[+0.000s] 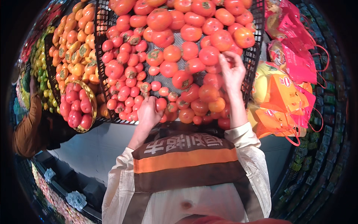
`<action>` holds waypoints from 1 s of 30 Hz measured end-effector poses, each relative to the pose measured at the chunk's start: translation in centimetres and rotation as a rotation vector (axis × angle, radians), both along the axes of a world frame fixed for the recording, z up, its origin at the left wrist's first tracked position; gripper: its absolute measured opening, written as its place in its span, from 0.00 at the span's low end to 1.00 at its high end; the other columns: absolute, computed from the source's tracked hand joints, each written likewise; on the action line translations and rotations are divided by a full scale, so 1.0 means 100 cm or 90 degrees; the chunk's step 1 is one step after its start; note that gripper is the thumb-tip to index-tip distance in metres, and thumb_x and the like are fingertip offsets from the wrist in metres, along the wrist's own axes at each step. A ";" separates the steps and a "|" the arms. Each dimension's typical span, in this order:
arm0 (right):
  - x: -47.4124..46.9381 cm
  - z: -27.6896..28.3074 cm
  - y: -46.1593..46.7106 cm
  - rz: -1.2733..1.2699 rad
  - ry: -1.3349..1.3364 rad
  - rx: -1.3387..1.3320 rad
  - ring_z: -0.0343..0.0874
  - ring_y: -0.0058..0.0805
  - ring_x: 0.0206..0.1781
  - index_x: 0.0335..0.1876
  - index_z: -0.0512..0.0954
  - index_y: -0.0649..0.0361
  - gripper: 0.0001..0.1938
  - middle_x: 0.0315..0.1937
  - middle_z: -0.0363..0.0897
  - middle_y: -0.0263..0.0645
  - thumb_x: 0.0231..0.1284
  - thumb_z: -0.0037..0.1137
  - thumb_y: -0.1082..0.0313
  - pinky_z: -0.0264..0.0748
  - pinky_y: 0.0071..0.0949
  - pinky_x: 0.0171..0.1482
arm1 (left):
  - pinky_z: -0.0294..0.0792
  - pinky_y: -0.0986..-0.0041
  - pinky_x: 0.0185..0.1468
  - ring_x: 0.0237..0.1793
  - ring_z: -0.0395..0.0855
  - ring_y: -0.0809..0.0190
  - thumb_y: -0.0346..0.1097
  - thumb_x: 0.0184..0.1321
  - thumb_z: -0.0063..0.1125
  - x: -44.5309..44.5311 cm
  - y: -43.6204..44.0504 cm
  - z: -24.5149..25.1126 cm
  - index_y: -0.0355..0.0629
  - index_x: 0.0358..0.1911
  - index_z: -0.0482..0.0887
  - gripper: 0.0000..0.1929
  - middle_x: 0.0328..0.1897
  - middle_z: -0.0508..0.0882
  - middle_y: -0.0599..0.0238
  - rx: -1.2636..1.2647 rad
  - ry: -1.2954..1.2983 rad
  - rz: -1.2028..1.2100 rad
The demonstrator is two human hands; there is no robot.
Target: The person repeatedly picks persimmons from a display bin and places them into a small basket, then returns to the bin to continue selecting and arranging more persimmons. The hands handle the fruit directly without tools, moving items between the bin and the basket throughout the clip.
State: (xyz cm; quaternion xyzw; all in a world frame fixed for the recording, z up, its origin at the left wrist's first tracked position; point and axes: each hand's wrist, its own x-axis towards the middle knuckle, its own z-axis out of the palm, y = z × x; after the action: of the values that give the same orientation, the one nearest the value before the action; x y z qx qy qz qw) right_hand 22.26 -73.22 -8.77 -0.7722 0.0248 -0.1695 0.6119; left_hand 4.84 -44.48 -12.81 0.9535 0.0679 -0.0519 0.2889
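Before me stands a black plastic crate (256,56) of red-orange persimmons, small ones on the left and larger ones at the centre and right. My left hand (150,110) is low at the crate's near edge, its fingers curled beside a small persimmon (161,104); whether it grips anything is hidden. My right hand (233,67) reaches into the crate's right side. Its thumb and bent fingers are at the right edge of a large persimmon (209,55), and the fingertips are partly hidden among the fruit.
A wicker basket (93,106) of red fruit and a heap of orange persimmons (74,56) lie left. Pink bags (298,56) and orange bags (288,89) stand right. Packaged goods line shelves (321,151) at far right. Another person's brown sleeve (29,126) is at far left.
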 end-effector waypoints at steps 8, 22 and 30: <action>-0.110 0.082 0.000 0.514 -0.063 0.131 0.76 0.32 0.48 0.64 0.75 0.64 0.34 0.46 0.75 0.41 0.47 0.74 0.66 0.72 0.32 0.52 | 0.81 0.50 0.63 0.63 0.84 0.51 0.37 0.70 0.65 -0.026 0.053 0.033 0.38 0.74 0.69 0.31 0.66 0.81 0.53 -1.203 -0.008 0.149; -0.137 0.051 0.070 0.571 -0.101 -0.108 0.83 0.25 0.32 0.65 0.78 0.66 0.28 0.31 0.84 0.36 0.56 0.71 0.80 0.79 0.24 0.38 | 0.76 0.66 0.67 0.64 0.82 0.60 0.26 0.56 0.78 -0.056 0.073 0.070 0.38 0.72 0.70 0.39 0.68 0.79 0.58 -0.650 -0.310 0.344; -0.145 0.037 0.082 0.620 -0.032 -0.110 0.82 0.22 0.32 0.63 0.79 0.64 0.24 0.31 0.85 0.35 0.59 0.70 0.80 0.78 0.22 0.36 | 0.78 0.65 0.67 0.64 0.82 0.59 0.20 0.56 0.73 -0.070 0.089 0.064 0.38 0.75 0.66 0.42 0.68 0.79 0.58 -0.922 -0.254 0.346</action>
State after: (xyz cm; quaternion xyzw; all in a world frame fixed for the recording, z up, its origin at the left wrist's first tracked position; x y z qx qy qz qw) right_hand 7.77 -65.04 -5.09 -0.7376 -0.3679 0.1162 0.5541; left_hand -2.19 -35.56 -6.41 0.4700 0.1942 0.1606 0.8459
